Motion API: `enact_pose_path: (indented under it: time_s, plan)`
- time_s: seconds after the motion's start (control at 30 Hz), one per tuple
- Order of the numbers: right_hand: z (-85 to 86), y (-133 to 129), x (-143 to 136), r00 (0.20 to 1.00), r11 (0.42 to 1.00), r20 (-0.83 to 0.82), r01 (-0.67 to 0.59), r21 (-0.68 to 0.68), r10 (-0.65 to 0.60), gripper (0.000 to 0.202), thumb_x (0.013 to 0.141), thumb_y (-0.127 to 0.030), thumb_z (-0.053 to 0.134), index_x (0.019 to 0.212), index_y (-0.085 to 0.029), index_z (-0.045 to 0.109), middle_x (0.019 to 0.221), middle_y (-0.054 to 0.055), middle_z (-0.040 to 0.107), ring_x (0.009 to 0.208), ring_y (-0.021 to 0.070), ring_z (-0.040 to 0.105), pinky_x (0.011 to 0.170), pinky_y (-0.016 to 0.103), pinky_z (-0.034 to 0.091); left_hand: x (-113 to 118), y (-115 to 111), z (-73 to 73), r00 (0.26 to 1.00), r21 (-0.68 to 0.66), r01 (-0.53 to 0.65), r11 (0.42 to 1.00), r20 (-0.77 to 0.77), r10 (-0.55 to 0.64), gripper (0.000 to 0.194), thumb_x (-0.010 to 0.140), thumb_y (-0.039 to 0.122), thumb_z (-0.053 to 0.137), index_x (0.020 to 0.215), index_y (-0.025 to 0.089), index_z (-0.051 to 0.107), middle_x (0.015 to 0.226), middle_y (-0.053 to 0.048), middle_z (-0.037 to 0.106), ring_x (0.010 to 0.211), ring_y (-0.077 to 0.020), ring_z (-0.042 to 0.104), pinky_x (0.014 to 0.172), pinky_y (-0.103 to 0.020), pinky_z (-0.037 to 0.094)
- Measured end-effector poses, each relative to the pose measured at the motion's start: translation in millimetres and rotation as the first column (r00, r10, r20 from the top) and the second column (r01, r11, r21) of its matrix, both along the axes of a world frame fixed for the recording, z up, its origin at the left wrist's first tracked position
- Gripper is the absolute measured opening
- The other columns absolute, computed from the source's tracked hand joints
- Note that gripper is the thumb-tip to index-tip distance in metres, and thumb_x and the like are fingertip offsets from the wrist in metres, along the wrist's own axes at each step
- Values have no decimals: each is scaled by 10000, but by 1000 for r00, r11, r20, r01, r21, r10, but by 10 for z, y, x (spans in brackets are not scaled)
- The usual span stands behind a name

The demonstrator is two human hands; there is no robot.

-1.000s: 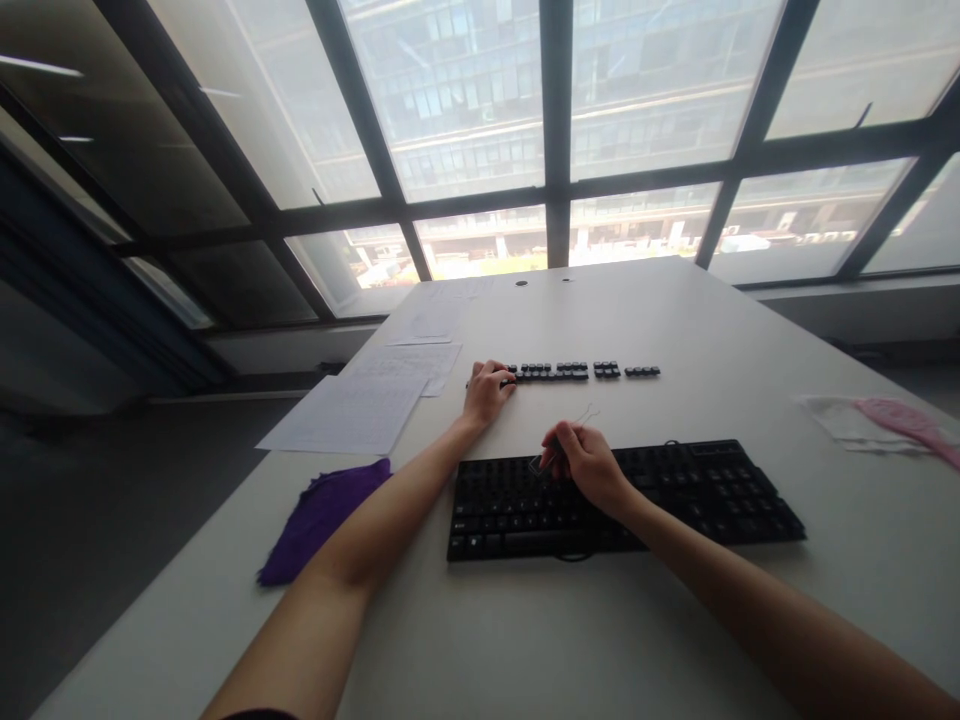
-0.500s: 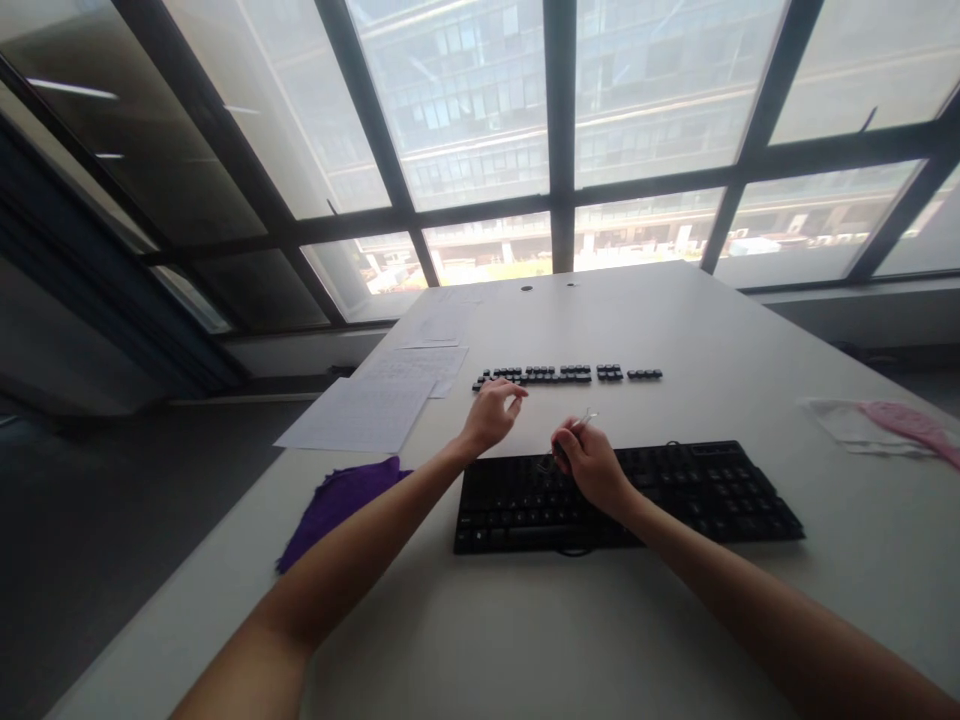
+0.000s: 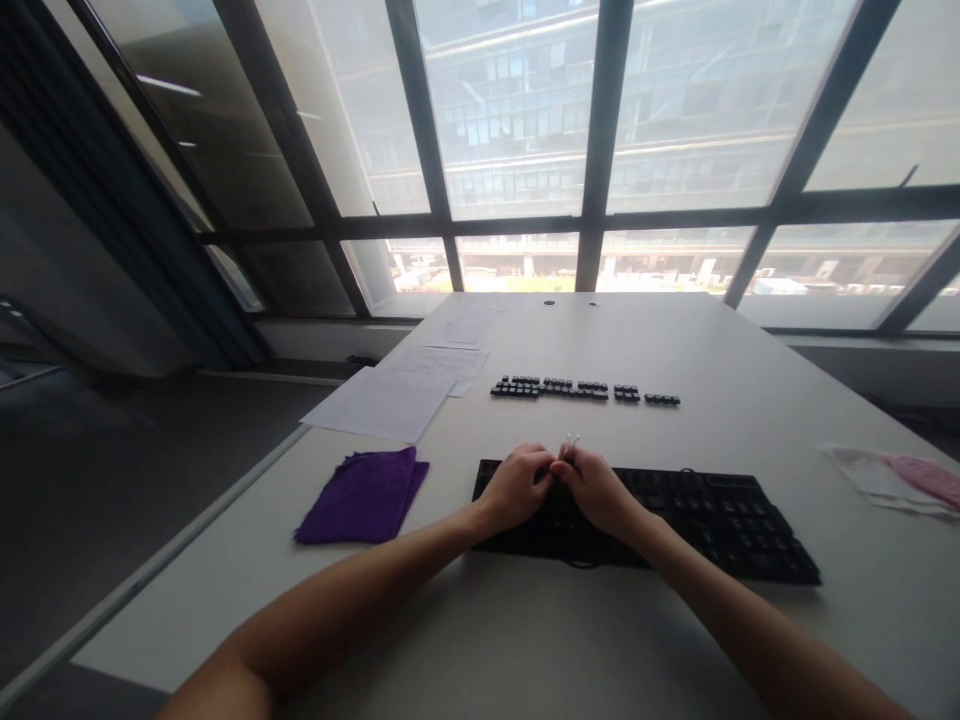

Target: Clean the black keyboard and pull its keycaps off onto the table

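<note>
My right hand (image 3: pixel 596 488) is closed around a wire keycap puller (image 3: pixel 572 440), whose thin wire tips stick up above the fingers. Close against it, my left hand (image 3: pixel 519 483) has its fingers drawn together; what lies between them is hidden. Both hands are over the left and middle part of a black keyboard (image 3: pixel 712 520), covering some of its keys. Beyond the keyboard, loose black keycaps (image 3: pixel 574 391) stand in rows on the white table.
A folded purple cloth (image 3: pixel 360 497) lies left of the keyboard. Printed paper sheets (image 3: pixel 382 400) are spread behind it. At the right are a pink item (image 3: pixel 926 478) and a white cloth or wrapper (image 3: pixel 862 480). Tall windows stand past the table's far end.
My left hand has come back from the keycap rows to meet my right hand over the keyboard, its fingers closing. The right hand still holds the puller. The camera view has shifted.
</note>
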State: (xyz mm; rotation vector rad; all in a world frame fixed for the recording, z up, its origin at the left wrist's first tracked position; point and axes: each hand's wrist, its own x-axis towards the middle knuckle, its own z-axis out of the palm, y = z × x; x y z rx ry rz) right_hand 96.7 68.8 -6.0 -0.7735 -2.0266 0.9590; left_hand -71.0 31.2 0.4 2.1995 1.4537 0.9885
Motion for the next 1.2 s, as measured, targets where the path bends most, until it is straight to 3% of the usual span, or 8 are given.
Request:
enact_pose_path:
  time_s: [0.3,0.43,0.67,0.83,1.0,1.2]
  plan:
    - [141,-89,96,982,987,96,-163,12,161,139,940,-269,575,833,-204,635,841,37,677,774,197,587,755,306,431,-3,-26,46,996,-15,8,1000,94,-7,205,930,234,547,759,175,644,814,-33,631,792,-169,575,739,-289,439]
    - [143,-127,70,997,996,38,-69,-48,71,171,954,-286,543,842,-189,629,791,23,664,733,177,578,709,283,427,-3,-30,32,998,-15,21,1000,58,-20,216,935,263,547,766,173,646,794,-34,622,782,-173,562,736,-290,435]
    - [53,-188,-10,994,994,0,108,-32,-108,276,952,-366,530,744,-188,569,712,19,640,697,173,580,704,288,420,3,-90,102,991,-17,123,992,-53,-124,71,853,176,590,867,180,659,848,-38,658,830,-190,581,893,-337,447]
    - [33,-90,26,988,979,-103,92,-181,-112,314,921,-380,528,672,-189,541,579,-21,539,558,127,495,562,250,393,-6,-85,83,988,-28,131,991,-82,-133,231,762,314,771,959,211,710,1005,-54,659,995,-235,575,946,-366,448]
    - [61,0,12,918,859,-268,131,-494,-294,330,886,-414,497,633,-202,480,477,-62,442,364,76,357,372,216,259,-22,-41,-22,995,-54,98,994,19,-97,125,763,301,807,823,207,751,974,-42,678,947,-199,612,918,-330,459]
    - [44,-33,0,924,887,-287,104,-449,-254,324,876,-428,550,660,-193,499,503,-50,478,398,80,425,379,195,316,-21,-63,16,995,-72,78,994,63,-73,197,769,340,803,907,208,754,966,-46,700,936,-209,632,893,-328,471]
